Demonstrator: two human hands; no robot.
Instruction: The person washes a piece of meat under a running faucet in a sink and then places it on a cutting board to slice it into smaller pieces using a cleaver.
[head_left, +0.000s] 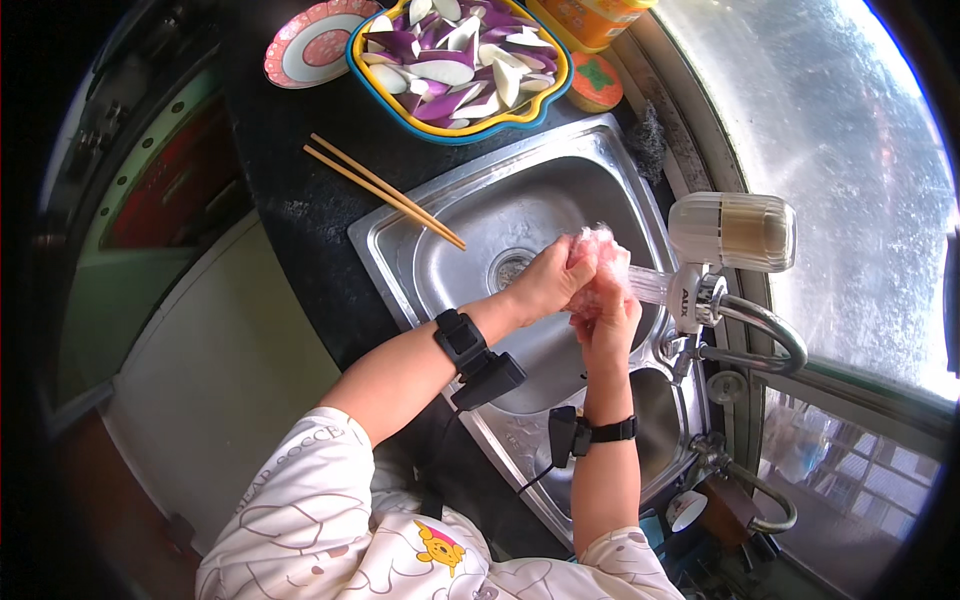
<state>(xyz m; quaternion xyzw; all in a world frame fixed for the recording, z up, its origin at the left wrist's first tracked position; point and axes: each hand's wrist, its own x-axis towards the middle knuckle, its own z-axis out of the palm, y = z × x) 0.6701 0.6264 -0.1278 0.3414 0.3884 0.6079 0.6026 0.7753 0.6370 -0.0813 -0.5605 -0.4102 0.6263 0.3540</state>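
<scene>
My left hand (546, 279) and my right hand (613, 319) are closed together around a wet pink mass (600, 244) that looks like raw meat. The fingers cover much of it, so its exact kind is unclear. Water (646, 285) streams onto it from a faucet with an AUX filter (684, 296). Both hands are over the larger basin of a stainless steel sink (480, 217), right of its drain (514, 268). A pair of wooden chopsticks (386, 191) lies across the basin's left rim, tips pointing inward.
A yellow-and-blue basket (352, 71) full of cut eggplant (442, 71) stands beyond the sink. A pink-rimmed plate (281, 52) is left of it, a red sponge (595, 81) right of it. A second faucet (772, 495) and a small bowl (686, 511) are at lower right.
</scene>
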